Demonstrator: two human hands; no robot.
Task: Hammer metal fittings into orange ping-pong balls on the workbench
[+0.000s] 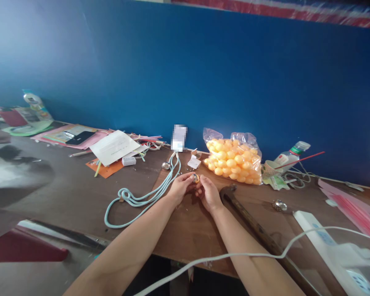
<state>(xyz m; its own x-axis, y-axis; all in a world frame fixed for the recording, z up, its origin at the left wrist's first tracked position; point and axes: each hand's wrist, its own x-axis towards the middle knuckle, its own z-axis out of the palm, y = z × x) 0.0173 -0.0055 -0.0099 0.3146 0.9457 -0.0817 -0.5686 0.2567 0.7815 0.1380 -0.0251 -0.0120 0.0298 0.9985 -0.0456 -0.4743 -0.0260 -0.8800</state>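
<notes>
My left hand and my right hand meet over the brown table, fingers closed around a small orange-and-silver piece. The fingers cover much of it, so its exact kind does not show. Just beyond my hands stands a clear plastic bag full of orange balls. Left of my left hand lies a looped light-blue cord, its upper end running to a pale tag against the wall. Close by the cord is a shiny silver ornament. A small white paper lies behind my fingers.
A dark hammer-like tool lies right of my right forearm. Farther right are a white power strip, a silver ornament and a plastic bottle. A white cable crosses in front. Papers and a phone lie left.
</notes>
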